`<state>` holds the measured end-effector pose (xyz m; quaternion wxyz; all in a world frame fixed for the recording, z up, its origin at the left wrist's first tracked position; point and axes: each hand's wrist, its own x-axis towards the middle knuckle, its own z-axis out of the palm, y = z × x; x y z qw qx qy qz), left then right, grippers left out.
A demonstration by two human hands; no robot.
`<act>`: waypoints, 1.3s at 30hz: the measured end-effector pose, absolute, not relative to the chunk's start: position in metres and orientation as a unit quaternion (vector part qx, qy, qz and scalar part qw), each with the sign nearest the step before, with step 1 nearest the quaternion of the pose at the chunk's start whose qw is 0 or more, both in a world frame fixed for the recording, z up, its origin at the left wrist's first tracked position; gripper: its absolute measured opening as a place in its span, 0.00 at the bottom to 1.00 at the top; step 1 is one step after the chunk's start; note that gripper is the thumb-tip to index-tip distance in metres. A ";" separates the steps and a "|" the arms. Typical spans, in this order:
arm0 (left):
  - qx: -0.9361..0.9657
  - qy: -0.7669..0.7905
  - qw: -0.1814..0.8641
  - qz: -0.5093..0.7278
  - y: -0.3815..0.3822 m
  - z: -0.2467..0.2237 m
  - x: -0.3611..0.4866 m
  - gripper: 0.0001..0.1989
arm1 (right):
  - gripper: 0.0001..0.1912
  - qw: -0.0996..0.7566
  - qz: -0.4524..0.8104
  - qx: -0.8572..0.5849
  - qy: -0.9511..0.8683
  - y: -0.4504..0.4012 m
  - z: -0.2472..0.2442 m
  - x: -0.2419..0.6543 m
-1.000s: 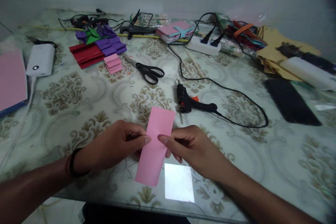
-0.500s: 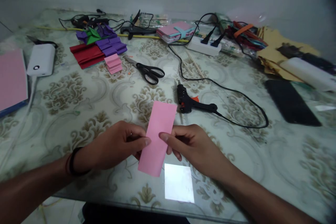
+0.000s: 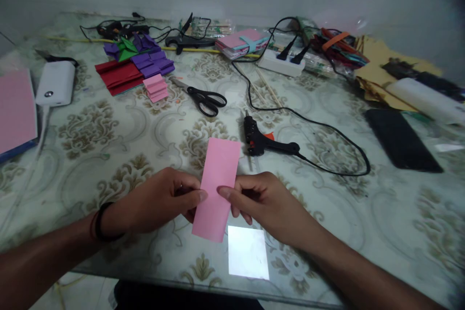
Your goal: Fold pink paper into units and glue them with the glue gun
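A pink strip of paper (image 3: 219, 164) is held up between my two hands, leaning slightly to the right at its top. My left hand (image 3: 170, 198) pinches its left edge between thumb and fingers. From the other side, my right hand (image 3: 256, 198) grips it, the thumb lying on the front face and the fingers behind. Beyond the paper, to the right, a black glue gun (image 3: 267, 143) lies on the table with its nozzle pointing away. Black-handled scissors (image 3: 205, 99) rest further back, beside a small pleated pink paper (image 3: 156, 88).
Red folded paper (image 3: 118, 76) and purple folded paper (image 3: 154, 63) lie at the back left, near a white power bank (image 3: 56, 82). A white power strip (image 3: 281, 62) with plugged cords stands at the back. On the right lies a black phone (image 3: 403, 140).
The pink strip has turned slightly more upright, its top edge shifting a little to the left. Both hands keep their grip on it.
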<state>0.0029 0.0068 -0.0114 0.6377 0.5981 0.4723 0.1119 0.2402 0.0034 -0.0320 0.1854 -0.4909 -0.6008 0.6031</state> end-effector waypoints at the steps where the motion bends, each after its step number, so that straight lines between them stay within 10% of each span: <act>1: 0.597 0.469 0.641 0.108 0.007 -0.011 0.003 0.16 | 0.27 0.187 0.602 -0.491 -0.601 0.004 -0.032 0.240; 39: 0.546 0.438 0.704 0.119 0.007 -0.014 -0.001 0.16 | 0.27 0.170 0.641 -0.461 -0.589 0.003 -0.028 0.239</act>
